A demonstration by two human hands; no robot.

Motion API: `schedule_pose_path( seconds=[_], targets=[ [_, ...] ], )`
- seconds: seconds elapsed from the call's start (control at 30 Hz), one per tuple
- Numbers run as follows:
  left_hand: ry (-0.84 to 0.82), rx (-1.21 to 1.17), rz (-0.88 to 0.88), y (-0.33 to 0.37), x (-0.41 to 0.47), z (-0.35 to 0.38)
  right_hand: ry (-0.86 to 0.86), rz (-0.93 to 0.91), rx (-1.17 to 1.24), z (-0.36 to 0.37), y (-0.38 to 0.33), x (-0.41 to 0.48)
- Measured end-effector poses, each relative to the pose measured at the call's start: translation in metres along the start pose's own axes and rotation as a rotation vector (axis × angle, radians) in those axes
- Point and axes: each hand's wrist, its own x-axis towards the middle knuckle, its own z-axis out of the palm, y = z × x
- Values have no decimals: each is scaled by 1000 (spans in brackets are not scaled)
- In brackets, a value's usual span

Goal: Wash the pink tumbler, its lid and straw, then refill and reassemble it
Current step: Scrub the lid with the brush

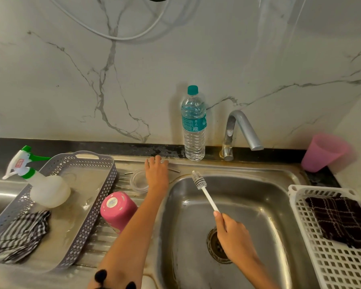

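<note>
The pink tumbler (pixel 118 211) stands upside down on the ribbed drainboard, left of the sink basin (pixel 248 205). Behind it lies a clear round lid (pixel 138 180), and a thin metal straw (pixel 174 170) lies along the back ledge, partly hidden by my left hand (pixel 156 174). That hand reaches over the straw with its fingers spread flat on the ledge. My right hand (pixel 230 234) holds the white handle of a small bottle brush (pixel 199 181) over the basin, bristles pointing up and left.
A grey perforated tray (pixel 92 205) holds a spray bottle (pixel 44 184) and a striped cloth (pixel 19 236). A water bottle (pixel 193 126) and the tap (pixel 238 132) stand at the back. A pink cup (pixel 323 153) and a white basket (pixel 321 236) with a dark cloth sit right.
</note>
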Motion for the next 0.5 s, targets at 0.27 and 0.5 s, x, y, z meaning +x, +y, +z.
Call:
schedule_pose_path(
  seconds=[0.27,0.5],
  targets=[
    [-88,44,77,3,18,1,19,68,85,-11,19,3],
    [-111,221,194,0,17,-1,23,72,107,-11,20,2]
  ],
)
